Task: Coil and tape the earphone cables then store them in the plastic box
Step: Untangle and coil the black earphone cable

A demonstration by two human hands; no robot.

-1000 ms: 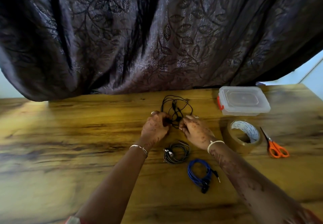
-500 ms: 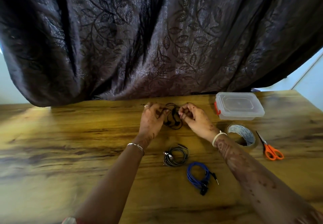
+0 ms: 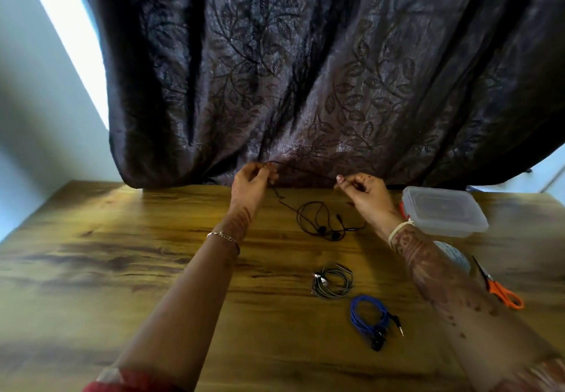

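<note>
A black earphone cable (image 3: pixel 318 221) lies partly looped on the wooden table (image 3: pixel 122 254), its buds near the loop's front. My left hand (image 3: pixel 250 183) and my right hand (image 3: pixel 363 188) are raised above the table's far edge, each pinching the cable, with a length stretched taut between them. A grey coiled earphone (image 3: pixel 332 281) and a blue coiled earphone (image 3: pixel 368 319) rest nearer to me. The clear plastic box (image 3: pixel 443 211), lid on, with a red latch, stands at the right.
A roll of brown tape (image 3: pixel 452 257) sits half hidden behind my right forearm. Orange-handled scissors (image 3: pixel 501 292) lie at the right. A dark patterned curtain (image 3: pixel 305 70) hangs along the table's far edge.
Both hands have lifted and moved apart, pulling the black cable out of its bunch into a straight stretch. The view has tilted upward.
</note>
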